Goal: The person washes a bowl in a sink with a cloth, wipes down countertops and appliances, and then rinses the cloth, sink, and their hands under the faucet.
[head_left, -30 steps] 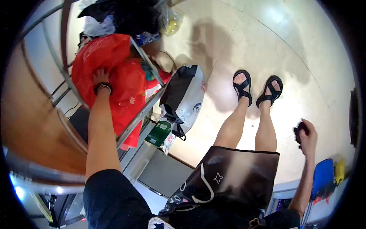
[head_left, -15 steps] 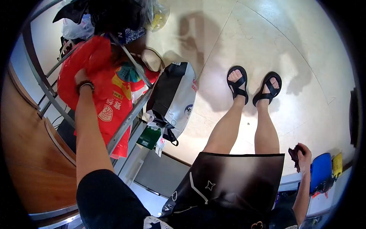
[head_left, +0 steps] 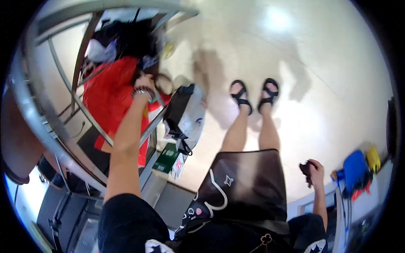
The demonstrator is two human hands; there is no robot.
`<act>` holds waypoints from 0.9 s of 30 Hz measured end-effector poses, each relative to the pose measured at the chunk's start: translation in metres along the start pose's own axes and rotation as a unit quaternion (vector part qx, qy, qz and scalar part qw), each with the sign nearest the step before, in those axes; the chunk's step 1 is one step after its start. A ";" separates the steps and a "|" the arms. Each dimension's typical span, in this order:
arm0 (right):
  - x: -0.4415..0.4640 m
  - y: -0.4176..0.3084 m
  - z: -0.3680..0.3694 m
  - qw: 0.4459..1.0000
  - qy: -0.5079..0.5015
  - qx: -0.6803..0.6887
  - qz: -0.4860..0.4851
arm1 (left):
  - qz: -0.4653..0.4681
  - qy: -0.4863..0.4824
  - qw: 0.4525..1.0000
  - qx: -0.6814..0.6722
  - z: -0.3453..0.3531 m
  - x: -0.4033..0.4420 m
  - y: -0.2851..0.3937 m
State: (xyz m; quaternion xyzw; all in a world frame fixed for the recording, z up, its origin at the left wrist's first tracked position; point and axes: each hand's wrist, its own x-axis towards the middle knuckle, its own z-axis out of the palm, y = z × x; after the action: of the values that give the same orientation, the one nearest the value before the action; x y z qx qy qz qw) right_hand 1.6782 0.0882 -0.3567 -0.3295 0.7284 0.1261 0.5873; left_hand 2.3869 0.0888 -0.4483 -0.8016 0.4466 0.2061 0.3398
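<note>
At the upper left, my left hand [head_left: 144, 82] reaches in at the metal frame, beside the red plastic bag [head_left: 110, 90]. It is blurred, and what its fingers touch I cannot make out. A beaded bracelet circles that wrist. On the right, my right hand [head_left: 315, 170] is closed around a small dark crumpled item [head_left: 306, 172]. A black and white bag [head_left: 185, 110] stands on the floor right of the frame, with a green box [head_left: 168, 155] just below it.
Metal bars [head_left: 74, 90] curve along the left side. Black bags [head_left: 126, 40] and a whitish plastic bag [head_left: 101, 51] lie at the top left. A blue item [head_left: 355, 168] and a yellow one [head_left: 373, 159] are at the right edge. Below is a dark apron [head_left: 249, 181].
My left hand has moved from the red bag's left part to its upper right side. My right hand still holds the dark item. The whole view has shifted.
</note>
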 end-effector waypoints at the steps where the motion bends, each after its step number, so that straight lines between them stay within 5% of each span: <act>1: -0.026 0.000 -0.004 0.999 0.023 -0.024 0.003 | 0.104 -0.003 0.994 -0.046 -0.024 -0.025 0.045; 2: -0.054 -0.005 -0.004 0.998 0.050 -0.046 0.011 | 0.140 -0.060 0.984 -0.096 -0.043 -0.052 0.083; 3: -0.090 -0.012 -0.004 0.995 0.076 -0.016 0.057 | 0.289 0.060 0.907 -0.300 -0.046 -0.089 0.104; 5: -0.153 0.041 -0.005 0.986 0.130 0.045 0.092 | 0.377 -0.101 0.796 -0.462 -0.134 -0.185 0.156; 6: -0.180 0.088 0.002 0.983 0.149 0.070 0.086 | 0.416 -0.154 0.718 -0.536 -0.190 -0.241 0.174; 8: -0.251 0.086 0.003 0.954 0.094 0.145 0.244 | 0.481 -0.263 0.532 -0.646 -0.280 -0.326 0.187; 9: -0.267 0.122 0.019 0.964 0.114 0.080 0.227 | 0.481 -0.302 0.475 -0.672 -0.315 -0.360 0.183; 10: -0.278 0.158 0.043 0.969 0.131 0.012 0.209 | 0.568 -0.275 0.248 -0.735 -0.327 -0.380 0.186; 12: -0.316 0.197 0.081 0.963 0.112 -0.008 0.245 | 0.481 -0.530 -0.112 -0.689 -0.396 -0.423 0.189; 13: -0.332 0.214 0.096 0.953 0.101 0.022 0.284 | 0.496 -0.517 -0.136 -0.684 -0.421 -0.432 0.195; 14: -0.352 0.224 0.111 0.945 0.107 0.058 0.305 | 0.586 -0.323 0.074 -0.739 -0.445 -0.456 0.188; 15: -0.365 0.232 0.114 0.937 0.108 0.085 0.322 | 0.643 -0.021 0.239 -0.727 -0.458 -0.456 0.199; 16: -0.376 0.241 0.120 0.930 0.112 0.110 0.333 | 0.657 -0.033 0.237 -0.715 -0.477 -0.470 0.211; 18: -0.376 0.249 0.125 0.918 0.125 0.153 0.344 | 0.673 0.220 0.167 -0.686 -0.518 -0.493 0.236; 19: -0.370 0.252 0.118 0.912 0.134 0.174 0.345 | 0.699 -0.108 0.018 -0.707 -0.541 -0.519 0.247; 20: -0.360 0.253 0.108 0.910 0.141 0.192 0.340 | 0.631 -0.424 -0.123 -0.638 -0.558 -0.545 0.261; 21: -0.349 0.254 0.098 0.908 0.149 0.207 0.334 | 0.672 -0.415 -0.085 -0.607 -0.566 -0.553 0.287; 22: -0.335 0.254 0.084 0.905 0.160 0.220 0.327 | 0.794 -0.103 0.013 -0.599 -0.563 -0.576 0.329; 24: -0.302 0.245 0.054 0.904 0.189 0.227 0.308 | 0.781 0.439 0.151 -0.417 -0.577 -0.594 0.393; 26: -0.273 0.244 0.015 0.902 0.233 0.211 0.296 | 0.791 0.516 0.250 -0.212 -0.587 -0.614 0.439; 27: -0.261 0.268 -0.014 0.917 0.177 0.266 0.238 | 0.836 0.323 0.228 -0.380 -0.577 -0.631 0.472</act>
State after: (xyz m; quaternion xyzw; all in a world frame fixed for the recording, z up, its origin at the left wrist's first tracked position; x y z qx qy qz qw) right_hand 1.5234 0.3680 -0.1619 0.0057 0.8841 0.0031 0.4672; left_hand 1.6732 -0.1432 0.1763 -0.0049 0.8035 0.2418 -0.5440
